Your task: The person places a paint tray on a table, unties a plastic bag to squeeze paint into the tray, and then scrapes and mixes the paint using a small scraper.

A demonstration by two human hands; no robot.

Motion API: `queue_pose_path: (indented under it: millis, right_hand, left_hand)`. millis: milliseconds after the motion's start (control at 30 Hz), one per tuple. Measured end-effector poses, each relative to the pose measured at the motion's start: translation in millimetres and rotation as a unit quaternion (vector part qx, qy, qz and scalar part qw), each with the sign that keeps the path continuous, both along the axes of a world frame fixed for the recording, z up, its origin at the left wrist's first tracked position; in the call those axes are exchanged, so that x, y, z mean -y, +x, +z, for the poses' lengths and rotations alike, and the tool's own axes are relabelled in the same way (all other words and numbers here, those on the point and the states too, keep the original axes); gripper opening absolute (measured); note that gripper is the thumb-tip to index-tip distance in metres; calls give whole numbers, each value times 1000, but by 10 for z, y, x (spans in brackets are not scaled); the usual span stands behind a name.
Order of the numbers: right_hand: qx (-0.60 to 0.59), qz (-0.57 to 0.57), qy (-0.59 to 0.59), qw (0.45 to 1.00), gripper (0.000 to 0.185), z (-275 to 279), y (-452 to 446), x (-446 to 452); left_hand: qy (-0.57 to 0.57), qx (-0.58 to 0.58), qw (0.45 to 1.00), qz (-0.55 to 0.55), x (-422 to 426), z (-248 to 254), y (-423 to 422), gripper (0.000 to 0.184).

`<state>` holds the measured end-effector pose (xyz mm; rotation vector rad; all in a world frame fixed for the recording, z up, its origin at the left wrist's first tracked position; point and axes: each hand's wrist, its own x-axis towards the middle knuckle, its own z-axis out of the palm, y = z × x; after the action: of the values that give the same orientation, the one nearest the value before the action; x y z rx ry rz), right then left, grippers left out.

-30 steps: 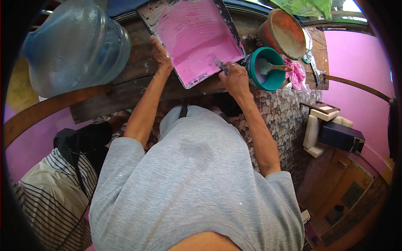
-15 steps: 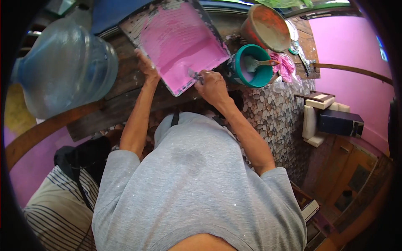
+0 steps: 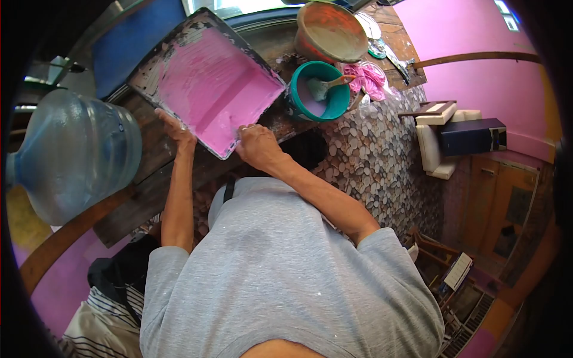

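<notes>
A black paint tray (image 3: 148, 79) coated with pink paint (image 3: 206, 74) lies tilted across the wooden table. My left hand (image 3: 177, 130) grips its left edge, thumb along the rim. At the tray's near corner, my right hand (image 3: 258, 146) is closed around a small tool (image 3: 233, 124) with a greyish, paint-smeared end, which dips into the pink paint. Most of the tool is hidden by my fingers, so its exact kind is unclear. Just right of the tray stands a teal bucket (image 3: 296, 89) holding pale paint and a paintbrush (image 3: 325, 85) with a wooden handle.
A large clear water jug (image 3: 77, 155) lies at the left. Behind the bucket sits a stained bowl (image 3: 304, 39), with a pink cloth (image 3: 367, 80) beside it. A dark blue box (image 3: 471, 137) rests by the pink wall. Someone in striped clothing (image 3: 110, 319) is at lower left.
The whole view has shifted, with the tray, bucket and bowl now further left. My right hand has drawn the tool toward the tray's near corner. My left hand keeps its hold.
</notes>
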<state>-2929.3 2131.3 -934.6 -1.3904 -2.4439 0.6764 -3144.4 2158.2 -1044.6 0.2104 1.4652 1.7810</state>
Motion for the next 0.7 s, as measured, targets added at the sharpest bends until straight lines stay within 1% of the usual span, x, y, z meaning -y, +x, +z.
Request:
queue_pose_path:
  millis: [33,67,100,133,167,200,233,267,300,367,400,433,467,500,533,600,633,667,700]
  right_hand:
    - [-16,19,-3,1000,17,23,-1,2]
    - [-17,9,4,1000,19,51,4,-12]
    - [-15,4,6,1000,19,44,15,-14]
    - [-13,-11,5,1000,18,29,23,-8]
    - [-12,-25,3,1000,18,21,22,3]
    - [-11,-29,5,999,18,37,7,30]
    - [-13,-5,-2,1000,18,57,-10,67]
    - [-14,19,-9,1000,17,71,-19,81]
    - [-13,16,-6,1000,17,65,-16,69]
    - [-65,8,42,997,16,43,-7,44]
    - [-65,7,44,997,16,35,-3,38]
    - [-36,-4,29,999,16,27,0,45]
    - [-8,-15,13,1000,16,18,-4,60]
    - [-8,-17,15,1000,16,3,-20,93]
    - [-17,3,8,1000,16,-6,-39,130]
    - [-37,24,5,999,17,-41,-54,140]
    - [-36,22,6,999,17,-29,-41,138]
    - [-40,3,13,999,17,-5,-27,126]
    - [-45,-16,22,999,17,18,-23,100]
  left_hand:
    - [-33,-18,999,5,-2,3,4,76]
    - [6,-6,1000,5,-9,-102,-33,69]
    - [8,-3,1000,0,31,-332,-67,69]
    - [16,-340,940,3,98,-640,-104,65]
    - [21,-496,868,-9,91,-735,-170,64]
    - [28,-637,771,7,81,-765,-218,62]
    - [-14,-433,901,-14,37,-791,-281,60]
    - [-31,-319,947,-33,6,-830,-288,59]
    - [-54,-202,977,-39,-27,-764,-264,58]
    - [-52,-233,971,-16,-20,-631,-210,59]
    - [-50,-244,969,-9,-12,-467,-160,59]
    - [-54,-134,989,16,0,44,12,60]
    - [-57,-23,997,40,-2,333,110,62]
    - [-55,-23,998,38,-3,20,-7,62]
    - [-64,-119,991,7,3,-564,-222,64]
    - [-71,-214,974,-26,-31,-636,-237,65]
    - [-61,-85,995,-5,-27,-277,-119,67]
    - [-52,44,997,33,-23,98,3,68]
    - [-49,46,997,36,-33,150,34,67]
